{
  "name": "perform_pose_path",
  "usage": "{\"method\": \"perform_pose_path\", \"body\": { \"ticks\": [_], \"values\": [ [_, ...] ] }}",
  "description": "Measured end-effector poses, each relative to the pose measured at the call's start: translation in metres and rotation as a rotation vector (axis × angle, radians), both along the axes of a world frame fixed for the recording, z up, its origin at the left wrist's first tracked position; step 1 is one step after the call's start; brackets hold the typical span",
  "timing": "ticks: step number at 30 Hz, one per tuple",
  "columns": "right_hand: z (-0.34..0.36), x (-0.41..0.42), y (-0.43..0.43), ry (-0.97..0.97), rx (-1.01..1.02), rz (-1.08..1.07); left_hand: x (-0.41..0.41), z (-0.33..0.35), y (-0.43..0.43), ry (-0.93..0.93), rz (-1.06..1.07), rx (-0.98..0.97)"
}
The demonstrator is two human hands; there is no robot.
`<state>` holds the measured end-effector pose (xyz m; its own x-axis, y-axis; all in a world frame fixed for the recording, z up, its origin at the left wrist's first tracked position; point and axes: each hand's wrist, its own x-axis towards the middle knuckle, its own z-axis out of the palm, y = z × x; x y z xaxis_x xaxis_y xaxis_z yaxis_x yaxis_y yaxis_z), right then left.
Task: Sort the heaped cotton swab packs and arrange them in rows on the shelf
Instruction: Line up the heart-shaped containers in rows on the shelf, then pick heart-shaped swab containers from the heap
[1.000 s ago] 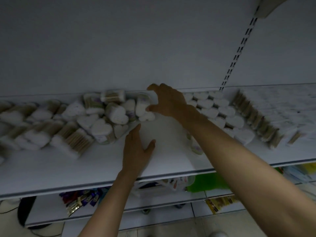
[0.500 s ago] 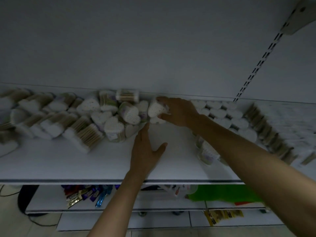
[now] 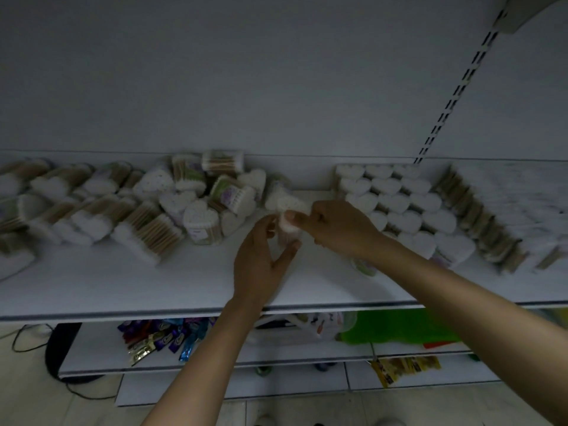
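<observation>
At frame centre, the right hand [image 3: 341, 230] is pinching a white heart-shaped cotton swab pack [image 3: 288, 224]; the left hand [image 3: 259, 262] is cupping it, fingers curled, probably squaring it for the right-side rows [image 3: 396, 198].

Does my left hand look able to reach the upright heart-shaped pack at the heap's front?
Likely yes: only bare shelf lies between the left hand and the heart-shaped pack, though it grips a swab pack with the right hand.

Clear plastic swab packs [image 3: 201, 222] show wooden sticks and cotton tips on a smooth, matt white shelf [image 3: 153, 281]; glossy foil wrappers [image 3: 163, 336] below.
</observation>
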<state>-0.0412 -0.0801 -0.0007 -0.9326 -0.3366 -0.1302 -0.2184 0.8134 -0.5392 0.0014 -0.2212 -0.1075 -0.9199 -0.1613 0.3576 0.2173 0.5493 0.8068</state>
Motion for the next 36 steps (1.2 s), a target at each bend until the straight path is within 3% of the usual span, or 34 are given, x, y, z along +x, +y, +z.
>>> {"method": "perform_pose_path", "body": {
  "ticks": [2, 3, 5, 6, 8, 12, 17, 22, 25, 36],
  "values": [
    [0.0, 0.002, 0.004, 0.127, 0.172, 0.015, -0.001, 0.0, -0.001, -0.033, -0.069, -0.049],
    [-0.002, 0.002, 0.007, 0.312, 0.232, 0.034, -0.002, -0.003, -0.003, -0.036, -0.119, -0.111],
    [-0.007, 0.002, 0.016, 0.642, 0.206, 0.175, -0.007, -0.009, -0.005, -0.071, -0.229, -0.282],
    [-0.009, 0.001, 0.021, 0.675, 0.182, 0.3, -0.007, -0.01, -0.005, -0.093, -0.276, -0.357],
    [-0.018, 0.0, 0.027, 0.528, 0.226, 0.521, -0.008, -0.011, -0.004, -0.11, -0.323, -0.433],
    [-0.022, -0.003, 0.03, 0.356, 0.469, 0.607, -0.006, -0.011, 0.002, -0.066, -0.268, -0.408],
    [-0.023, -0.018, 0.021, 0.47, 0.57, 0.527, -0.011, 0.0, 0.01, -0.15, -0.217, -0.28],
    [-0.016, -0.021, 0.015, 0.49, 0.533, 0.437, -0.025, -0.005, 0.027, -0.181, -0.038, -0.25],
    [-0.015, -0.021, 0.014, 0.563, 0.522, 0.452, -0.027, -0.008, 0.029, -0.184, -0.054, -0.204],
    [0.004, -0.099, 0.004, 0.495, 0.624, 0.232, -0.029, -0.008, 0.029, -0.238, -0.041, -0.15]
  ]
}}
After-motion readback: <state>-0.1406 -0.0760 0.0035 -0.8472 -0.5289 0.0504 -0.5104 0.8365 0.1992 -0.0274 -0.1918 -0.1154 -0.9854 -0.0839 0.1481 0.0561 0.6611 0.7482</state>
